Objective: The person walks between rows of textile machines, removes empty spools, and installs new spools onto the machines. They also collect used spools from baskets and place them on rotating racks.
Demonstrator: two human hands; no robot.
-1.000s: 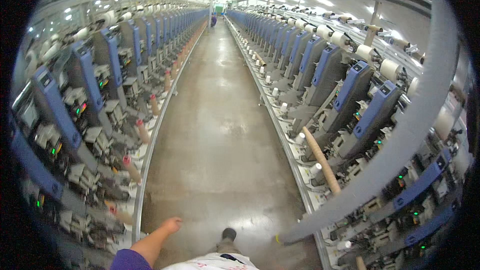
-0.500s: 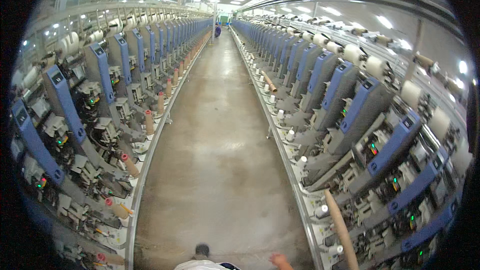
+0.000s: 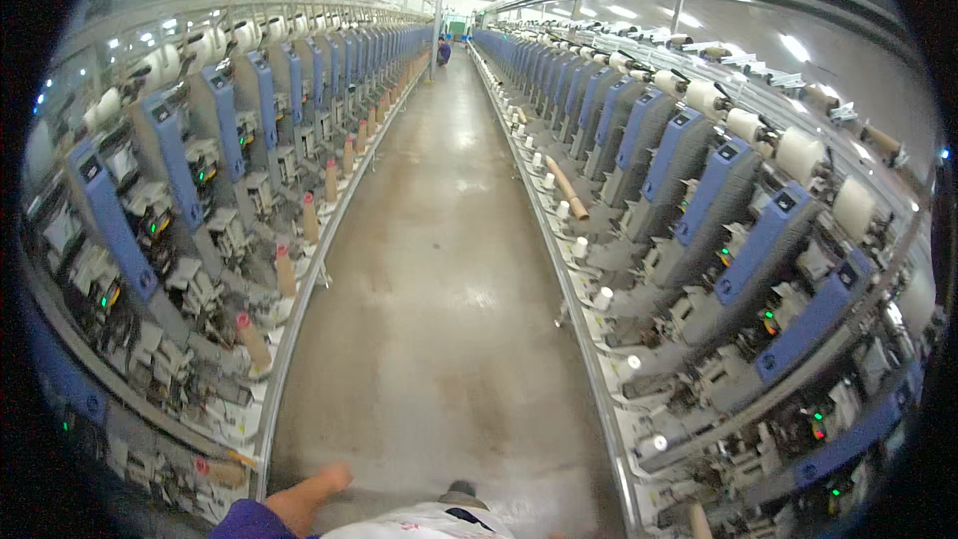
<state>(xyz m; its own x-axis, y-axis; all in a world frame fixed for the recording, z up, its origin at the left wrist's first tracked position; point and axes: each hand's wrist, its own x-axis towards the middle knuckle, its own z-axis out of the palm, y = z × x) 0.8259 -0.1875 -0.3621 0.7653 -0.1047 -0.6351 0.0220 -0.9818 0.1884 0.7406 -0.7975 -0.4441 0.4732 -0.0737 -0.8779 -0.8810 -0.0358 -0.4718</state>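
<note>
I stand near the person in the long aisle, and I see the left hand (image 3: 324,482) reach out low over the floor (image 3: 429,279). It seems to hold nothing and touches nothing, but the fingers are blurry, so I cannot tell if they are loose or clenched. I think the arm is out like that just for balance, because one dark shoe (image 3: 461,488) pokes out past the white apron (image 3: 419,522). The right hand is not in view, so I cannot tell what it does. The thing nearest to the left hand is a tan cone with a pink tip (image 3: 222,471); it sits on the left ledge, near the hand but apart from it. More tan cones (image 3: 253,342) sit along that ledge, one by each machine, maybe so every machine has its own close by. On the other side, small white bobbins (image 3: 603,298) sit along the right ledge in the same neat way. A long brown tube (image 3: 567,189) lies slanting there too, perhaps so feet do not bump it. Big white rolls (image 3: 799,153) hang up high by the blue panels (image 3: 105,210), I guess to keep the yarn clean and away from elbows. Far off, another person (image 3: 443,52) is by a post, too small to see well.
</note>
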